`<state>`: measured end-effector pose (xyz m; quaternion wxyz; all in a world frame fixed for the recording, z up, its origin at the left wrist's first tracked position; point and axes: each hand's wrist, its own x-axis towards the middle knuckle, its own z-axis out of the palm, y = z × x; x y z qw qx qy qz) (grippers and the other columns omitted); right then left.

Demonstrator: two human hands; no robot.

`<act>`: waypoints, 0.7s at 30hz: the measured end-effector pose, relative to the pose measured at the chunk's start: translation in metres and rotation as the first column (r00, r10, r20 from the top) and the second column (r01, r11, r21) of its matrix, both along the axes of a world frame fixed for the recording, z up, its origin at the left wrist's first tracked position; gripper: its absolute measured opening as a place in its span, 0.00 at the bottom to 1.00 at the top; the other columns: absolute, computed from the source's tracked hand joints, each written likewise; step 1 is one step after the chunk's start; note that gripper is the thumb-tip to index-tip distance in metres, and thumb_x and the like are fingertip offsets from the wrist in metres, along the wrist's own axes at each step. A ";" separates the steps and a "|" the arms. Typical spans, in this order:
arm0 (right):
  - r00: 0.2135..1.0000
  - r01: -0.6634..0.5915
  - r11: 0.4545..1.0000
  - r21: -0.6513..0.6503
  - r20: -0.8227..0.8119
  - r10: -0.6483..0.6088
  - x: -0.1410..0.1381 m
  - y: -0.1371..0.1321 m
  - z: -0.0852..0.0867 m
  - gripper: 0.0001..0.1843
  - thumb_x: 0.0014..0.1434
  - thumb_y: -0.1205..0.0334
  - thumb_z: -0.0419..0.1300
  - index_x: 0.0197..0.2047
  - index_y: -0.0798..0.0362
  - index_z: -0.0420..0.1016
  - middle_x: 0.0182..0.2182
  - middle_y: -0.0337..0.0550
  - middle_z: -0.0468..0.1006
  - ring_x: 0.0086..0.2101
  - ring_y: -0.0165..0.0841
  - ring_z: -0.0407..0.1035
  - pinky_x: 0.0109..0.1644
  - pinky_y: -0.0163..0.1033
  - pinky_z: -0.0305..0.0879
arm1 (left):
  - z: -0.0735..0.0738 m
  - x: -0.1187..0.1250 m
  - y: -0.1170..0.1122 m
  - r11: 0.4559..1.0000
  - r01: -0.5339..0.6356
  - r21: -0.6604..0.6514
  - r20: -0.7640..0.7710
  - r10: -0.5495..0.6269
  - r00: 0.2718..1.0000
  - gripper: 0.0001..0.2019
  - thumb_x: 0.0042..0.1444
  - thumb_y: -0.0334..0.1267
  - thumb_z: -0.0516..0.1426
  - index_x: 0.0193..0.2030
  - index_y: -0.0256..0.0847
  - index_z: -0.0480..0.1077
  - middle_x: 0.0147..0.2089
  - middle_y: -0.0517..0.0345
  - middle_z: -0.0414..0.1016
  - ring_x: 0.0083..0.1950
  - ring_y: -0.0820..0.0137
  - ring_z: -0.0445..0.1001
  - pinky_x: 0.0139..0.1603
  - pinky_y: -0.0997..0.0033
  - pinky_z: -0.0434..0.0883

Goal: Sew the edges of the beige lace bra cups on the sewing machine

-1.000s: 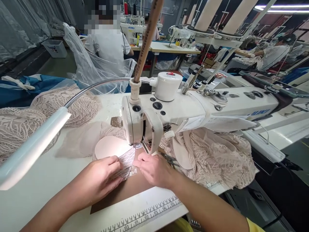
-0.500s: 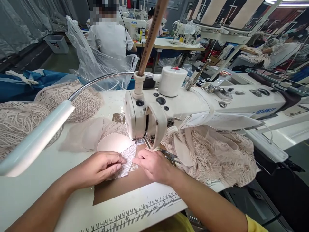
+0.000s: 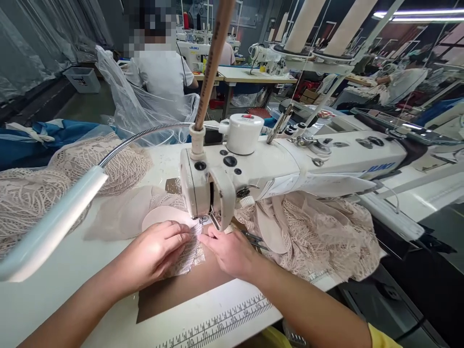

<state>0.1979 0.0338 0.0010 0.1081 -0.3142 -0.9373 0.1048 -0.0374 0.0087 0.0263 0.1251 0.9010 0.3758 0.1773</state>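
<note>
A small piece of pale lace fabric [image 3: 187,260] lies under the needle area of a white sewing machine [image 3: 198,186]. My left hand [image 3: 155,251] grips it from the left, fingers together and thumb hidden beneath. On the other side, my right hand [image 3: 232,251] is closed, with its fingertips pinching the fabric's right edge just in front of the presser foot. A smooth beige bra cup [image 3: 163,216] extends behind my left fingers, joined by sheer mesh and lace [image 3: 116,212]. The needle tip is too small to make out.
Lace bundles [image 3: 101,162] lie at the left behind a lit lamp [image 3: 58,220]. More lace garments [image 3: 319,232] and dark scissors [image 3: 253,238] lie right of the machine. A printed ruler [image 3: 217,326] runs along the front edge. A co-worker [image 3: 159,72] sits beyond.
My left hand has rolled over the lace, so its fingers cover more of it and the thumb is hidden. My right hand stays at the fabric's edge. The whole view has shifted slightly.
</note>
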 end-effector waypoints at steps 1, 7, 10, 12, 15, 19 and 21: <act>1.000 0.003 1.000 0.013 0.006 -0.003 0.000 0.000 0.000 0.15 0.51 0.76 0.54 0.41 0.54 0.71 0.32 0.41 0.67 0.32 0.33 0.55 0.32 0.39 0.46 | -0.006 0.000 0.004 0.999 0.040 0.035 -0.039 -0.038 0.998 0.14 0.64 0.32 0.50 0.55 0.40 0.68 0.50 0.50 0.75 0.49 0.63 0.72 0.49 0.65 0.70; 1.000 0.003 0.995 0.095 -0.008 -0.002 0.003 -0.001 -0.006 0.16 0.49 0.75 0.55 0.42 0.54 0.72 0.30 0.41 0.67 0.32 0.34 0.54 0.34 0.40 0.46 | -0.029 0.001 0.009 0.987 0.113 0.111 -0.178 -0.092 0.980 0.18 0.64 0.32 0.50 0.60 0.38 0.65 0.59 0.50 0.71 0.57 0.57 0.66 0.54 0.55 0.64; 1.000 0.013 0.995 0.099 -0.025 -0.011 0.004 -0.002 -0.009 0.18 0.50 0.75 0.55 0.45 0.53 0.72 0.30 0.41 0.67 0.32 0.34 0.54 0.34 0.41 0.46 | -0.031 0.005 0.004 0.987 0.089 0.134 -0.170 -0.065 0.983 0.18 0.63 0.32 0.51 0.59 0.39 0.66 0.59 0.51 0.72 0.56 0.56 0.66 0.54 0.54 0.63; 1.000 0.023 0.996 0.086 -0.018 -0.021 0.005 -0.002 -0.010 0.18 0.50 0.75 0.55 0.44 0.53 0.73 0.30 0.41 0.68 0.32 0.34 0.54 0.33 0.41 0.46 | -0.030 0.007 0.001 0.988 0.062 0.140 -0.151 -0.040 0.988 0.18 0.63 0.32 0.51 0.59 0.39 0.67 0.58 0.50 0.72 0.56 0.56 0.67 0.54 0.54 0.63; 0.999 0.034 0.997 0.067 -0.013 -0.033 0.004 -0.003 -0.008 0.19 0.50 0.76 0.55 0.45 0.53 0.73 0.30 0.41 0.68 0.32 0.34 0.56 0.34 0.40 0.47 | -0.029 0.011 -0.001 0.988 0.040 0.150 -0.134 -0.020 0.991 0.17 0.63 0.34 0.51 0.58 0.38 0.68 0.57 0.50 0.73 0.55 0.56 0.67 0.53 0.55 0.64; 0.998 0.055 0.997 0.059 -0.021 -0.054 0.002 -0.001 -0.004 0.18 0.53 0.74 0.53 0.47 0.53 0.73 0.34 0.44 0.70 0.36 0.36 0.59 0.38 0.40 0.52 | -0.025 0.016 -0.001 0.994 -0.008 0.108 -0.144 0.023 0.989 0.17 0.64 0.36 0.50 0.57 0.38 0.68 0.57 0.49 0.73 0.54 0.57 0.68 0.52 0.56 0.65; 0.996 0.087 0.995 0.045 -0.015 -0.086 0.001 0.000 -0.003 0.19 0.55 0.73 0.53 0.49 0.53 0.72 0.39 0.46 0.71 0.39 0.37 0.61 0.41 0.41 0.55 | -0.024 0.017 -0.001 0.997 -0.036 0.070 -0.155 0.046 0.987 0.18 0.64 0.36 0.49 0.58 0.38 0.68 0.58 0.48 0.72 0.54 0.57 0.68 0.52 0.56 0.65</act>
